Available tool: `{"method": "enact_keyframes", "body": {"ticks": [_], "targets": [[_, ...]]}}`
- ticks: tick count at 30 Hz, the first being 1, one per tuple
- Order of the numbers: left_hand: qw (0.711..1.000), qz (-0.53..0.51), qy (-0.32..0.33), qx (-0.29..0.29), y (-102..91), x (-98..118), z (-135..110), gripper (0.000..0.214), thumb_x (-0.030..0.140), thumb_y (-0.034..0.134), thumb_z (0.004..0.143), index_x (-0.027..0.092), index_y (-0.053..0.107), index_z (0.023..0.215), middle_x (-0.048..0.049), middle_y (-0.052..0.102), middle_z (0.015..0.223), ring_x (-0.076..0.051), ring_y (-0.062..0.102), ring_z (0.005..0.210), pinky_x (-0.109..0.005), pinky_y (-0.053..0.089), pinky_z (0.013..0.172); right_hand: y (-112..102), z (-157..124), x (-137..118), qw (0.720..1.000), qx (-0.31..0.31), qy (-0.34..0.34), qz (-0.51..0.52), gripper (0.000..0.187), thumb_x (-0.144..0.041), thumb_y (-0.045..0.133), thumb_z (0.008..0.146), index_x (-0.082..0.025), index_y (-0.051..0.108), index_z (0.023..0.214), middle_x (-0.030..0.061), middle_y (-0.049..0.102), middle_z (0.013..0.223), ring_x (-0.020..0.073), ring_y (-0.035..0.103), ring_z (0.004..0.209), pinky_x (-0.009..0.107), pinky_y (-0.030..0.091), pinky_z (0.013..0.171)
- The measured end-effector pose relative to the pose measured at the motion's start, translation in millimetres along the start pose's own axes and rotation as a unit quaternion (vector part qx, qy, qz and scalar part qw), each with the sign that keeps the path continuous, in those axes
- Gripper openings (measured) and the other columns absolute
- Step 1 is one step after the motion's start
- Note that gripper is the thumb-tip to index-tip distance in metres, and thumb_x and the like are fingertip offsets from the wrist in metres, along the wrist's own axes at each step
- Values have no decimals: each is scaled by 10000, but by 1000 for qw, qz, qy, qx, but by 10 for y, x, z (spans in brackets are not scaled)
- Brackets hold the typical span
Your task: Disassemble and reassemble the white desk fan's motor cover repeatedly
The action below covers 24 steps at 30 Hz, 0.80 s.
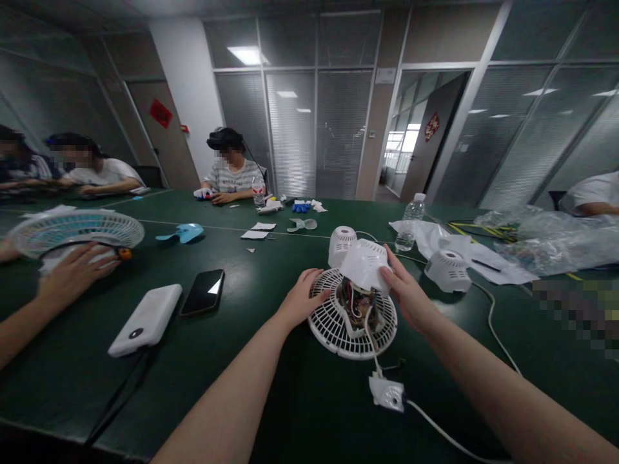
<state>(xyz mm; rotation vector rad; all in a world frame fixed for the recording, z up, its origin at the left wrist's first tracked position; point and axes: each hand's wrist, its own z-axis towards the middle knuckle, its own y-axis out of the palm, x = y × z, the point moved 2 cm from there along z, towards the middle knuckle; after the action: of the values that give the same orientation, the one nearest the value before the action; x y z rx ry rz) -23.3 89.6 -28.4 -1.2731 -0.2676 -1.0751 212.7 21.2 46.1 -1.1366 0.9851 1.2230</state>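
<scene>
A white round fan grille (333, 335) lies on the green table with an opened motor and coloured wires (360, 306) on top of it. My left hand (304, 296) grips the grille's left rim, thumb over the bars. In my right hand (403, 283) is a white plastic motor cover (365, 263), tilted above the motor. Just behind it stands another white vented cover (342, 245). From the motor a white cable runs down to a small white switch box (387, 393) near the table's front.
To the left lie a white power bank (147, 319), a phone (203, 292) and blue fan blades (181, 233). A co-worker's hand (77, 267) holds another fan grille (77, 232). A water bottle (411, 222), a third white housing (449, 269) and plastic bags (556, 241) are at right.
</scene>
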Motion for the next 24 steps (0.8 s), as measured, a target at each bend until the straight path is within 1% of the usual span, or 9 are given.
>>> {"method": "enact_keyframes", "body": {"ticks": [4,6,9,12,15,17,19,22,24], "targets": [[999,32,26,16,-40,151,-31,573,546,449,905,226,430,1380,-86,398,1457,-283,428,1306,-441,308,1134,55,-138,34,999,-32,-12,-19,865,-494,550,868,-303,14,1521,53,378,1515,284,448,1324,481,384,1086],[998,10,51,25,-34,237,-48,524,495,398,940,229,417,1391,-78,412,1457,-269,415,1322,-433,299,1139,67,-189,80,997,-57,-26,-50,894,-498,577,854,-314,8,1519,59,354,1526,291,435,1332,488,387,1079],[994,-50,97,9,8,358,-88,512,475,379,952,234,396,1404,-70,447,1445,-260,419,1326,-420,315,1134,78,-222,180,993,-74,-52,-75,879,-506,573,855,-318,29,1519,71,322,1540,299,414,1346,498,385,1075],[990,-73,121,-24,54,441,-129,627,531,425,923,223,309,1456,-86,414,1479,-290,398,1344,-458,303,1137,82,-235,264,991,-67,-93,-75,866,-491,576,858,-310,45,1518,72,281,1557,285,355,1385,491,318,1121],[989,-60,127,-47,82,489,-153,800,609,497,858,217,215,1496,-102,334,1527,-325,341,1378,-495,262,1148,69,-251,312,988,-72,-118,-70,896,-482,593,849,-312,19,1515,73,247,1569,276,307,1410,501,257,1148],[989,-44,129,-57,93,516,-161,904,643,544,811,212,165,1509,-110,285,1549,-337,296,1400,-499,232,1158,48,-257,322,987,-91,-117,-62,970,-470,634,823,-319,-32,1511,86,259,1564,288,327,1399,521,270,1136],[990,-28,123,-60,100,540,-167,1005,661,593,763,202,114,1517,-127,242,1562,-354,261,1412,-511,213,1161,16,-255,312,986,-115,-107,-53,1038,-439,678,794,-322,-69,1506,105,289,1549,301,375,1370,534,302,1114],[992,-21,109,-65,106,576,-178,1114,652,662,705,196,57,1521,-150,207,1568,-379,242,1414,-535,212,1152,-50,-242,262,985,-134,-92,-56,1082,-399,722,764,-308,-59,1508,129,347,1512,306,429,1332,537,325,1098],[991,-27,109,-70,104,602,-190,1143,634,690,687,193,44,1521,-155,199,1569,-383,238,1415,-539,209,1152,-96,-237,215,984,-135,-78,-81,1111,-389,748,740,-306,-50,1509,133,389,1479,305,460,1307,540,334,1092]]}}
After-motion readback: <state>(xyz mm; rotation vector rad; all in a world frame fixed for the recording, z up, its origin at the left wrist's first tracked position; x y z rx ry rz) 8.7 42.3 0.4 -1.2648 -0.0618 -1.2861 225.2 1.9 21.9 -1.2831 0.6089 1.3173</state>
